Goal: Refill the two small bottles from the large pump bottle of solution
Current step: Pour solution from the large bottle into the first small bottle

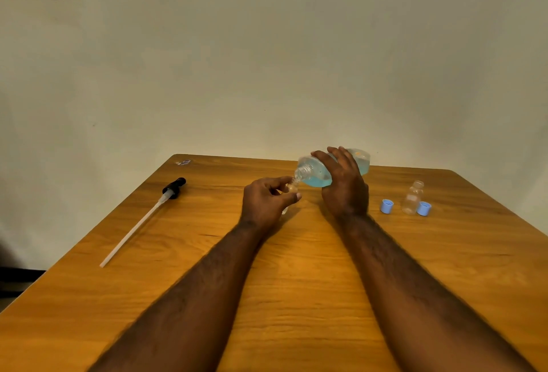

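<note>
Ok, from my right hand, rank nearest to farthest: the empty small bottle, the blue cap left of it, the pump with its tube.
1. Blue cap, just right of the right hand.
2. Empty small bottle, further right.
3. Pump with tube, lying far off to the left.

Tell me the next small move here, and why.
Probably tilt the large bottle a little further: the right hand holds it tipped, mouth meeting the neck of the small bottle pinched in the left hand, and no blue shows in it.
</note>
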